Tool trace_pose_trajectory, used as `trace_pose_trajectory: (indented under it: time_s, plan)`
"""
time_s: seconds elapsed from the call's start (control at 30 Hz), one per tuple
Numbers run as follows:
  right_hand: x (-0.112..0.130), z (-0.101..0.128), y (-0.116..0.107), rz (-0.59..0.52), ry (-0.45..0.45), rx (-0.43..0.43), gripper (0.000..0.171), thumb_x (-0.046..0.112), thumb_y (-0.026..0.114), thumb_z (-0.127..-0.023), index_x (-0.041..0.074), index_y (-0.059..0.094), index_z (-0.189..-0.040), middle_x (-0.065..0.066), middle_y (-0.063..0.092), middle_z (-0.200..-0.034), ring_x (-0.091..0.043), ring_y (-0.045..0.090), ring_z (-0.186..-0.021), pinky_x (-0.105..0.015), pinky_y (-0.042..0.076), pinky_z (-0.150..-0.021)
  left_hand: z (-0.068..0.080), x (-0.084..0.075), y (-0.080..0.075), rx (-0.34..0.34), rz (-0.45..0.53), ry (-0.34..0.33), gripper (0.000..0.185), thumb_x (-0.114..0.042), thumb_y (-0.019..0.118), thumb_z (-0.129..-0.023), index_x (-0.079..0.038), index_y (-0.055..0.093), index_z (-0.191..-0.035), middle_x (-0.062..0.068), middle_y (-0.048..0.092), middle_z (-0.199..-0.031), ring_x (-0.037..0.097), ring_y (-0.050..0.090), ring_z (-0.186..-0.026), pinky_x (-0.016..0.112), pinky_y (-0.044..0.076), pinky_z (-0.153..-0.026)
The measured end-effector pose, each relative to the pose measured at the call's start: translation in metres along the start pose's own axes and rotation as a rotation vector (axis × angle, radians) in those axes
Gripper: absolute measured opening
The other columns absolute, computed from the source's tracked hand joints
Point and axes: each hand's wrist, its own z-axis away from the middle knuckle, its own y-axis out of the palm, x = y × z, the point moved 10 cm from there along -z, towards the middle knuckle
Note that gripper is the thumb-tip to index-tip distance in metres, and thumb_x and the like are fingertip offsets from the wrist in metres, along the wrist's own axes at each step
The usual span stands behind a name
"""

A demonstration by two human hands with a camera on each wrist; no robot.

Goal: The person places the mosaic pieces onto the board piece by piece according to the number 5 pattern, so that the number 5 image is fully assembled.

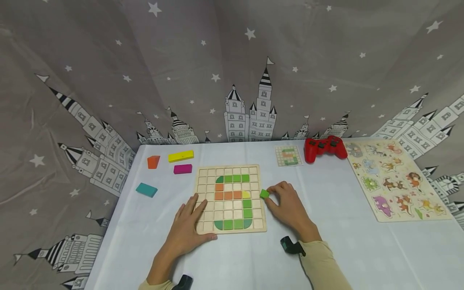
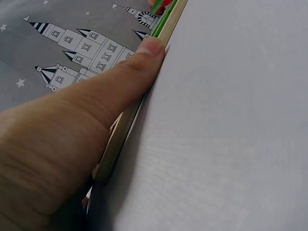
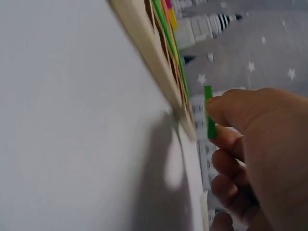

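A wooden grid board (image 1: 256,223) lies on the white table, with green, orange and yellow tiles set in some of its squares. Along its top runs a row of green tiles (image 1: 237,178); orange tiles (image 1: 228,195) and a yellow tile (image 1: 245,194) cross the middle. My left hand (image 1: 186,227) rests on the lower left of the board, fingers spread, its thumb (image 2: 151,48) against the front edge. Between thumb and fingertips, my right hand (image 1: 289,207) pinches a small green square tile (image 1: 264,194) just beyond the board's right edge, raised above the cloth in the right wrist view.
Left of the board lie orange (image 1: 153,162), yellow (image 1: 181,156), magenta (image 1: 183,169) and teal (image 1: 146,189) blocks. A small pattern card (image 1: 295,162) and a red game controller (image 1: 325,148) sit behind my right hand. An animal puzzle board (image 1: 393,207) occupies the right side.
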Motion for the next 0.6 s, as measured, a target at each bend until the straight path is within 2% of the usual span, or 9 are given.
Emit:
trace_pose_trajectory:
  time_s: [0.17,0.33,0.47,0.6]
  plan:
    - [0.043,0.002,0.010,-0.050,-0.136,0.023,0.024,0.028,0.078,-0.090,0.015,0.074,-0.110,0.000,0.064,-0.106,-0.018,0.055,-0.098,-0.038,0.050,-0.088,-0.001,0.001,0.001,0.013,0.002,-0.003,0.117,-0.072,0.082,-0.066,-0.017,0.038,-0.159,0.013,0.017,-0.172,0.036,0.016,-0.158,0.056,0.014,-0.129]
    - [0.087,0.009,0.038,-0.022,-0.269,0.114,0.023,0.033,0.076,-0.092,0.019,0.074,-0.109,0.004,0.063,-0.105,-0.013,0.053,-0.096,-0.038,0.049,-0.091,0.000,0.000,-0.001,-0.007,-0.002,0.017,0.116,-0.071,0.082,-0.067,-0.016,0.039,-0.158,0.013,0.018,-0.171,0.036,0.017,-0.158,0.057,0.015,-0.128]
    - [0.109,0.012,0.056,0.008,-0.314,0.176,0.023,0.038,0.074,-0.093,0.022,0.075,-0.110,0.007,0.063,-0.105,-0.011,0.051,-0.096,-0.035,0.049,-0.090,0.001,-0.003,-0.004,-0.029,-0.011,0.035,0.115,-0.072,0.082,-0.066,-0.016,0.040,-0.158,0.014,0.020,-0.171,0.037,0.019,-0.157,0.057,0.017,-0.127]
    - [0.120,0.015,0.069,0.041,-0.327,0.220,0.024,0.040,0.073,-0.093,0.024,0.075,-0.111,0.009,0.062,-0.104,-0.009,0.050,-0.094,-0.031,0.047,-0.086,0.001,-0.002,-0.003,-0.031,-0.014,0.032,0.115,-0.071,0.083,-0.066,-0.016,0.041,-0.157,0.015,0.021,-0.170,0.038,0.020,-0.157,0.058,0.018,-0.127]
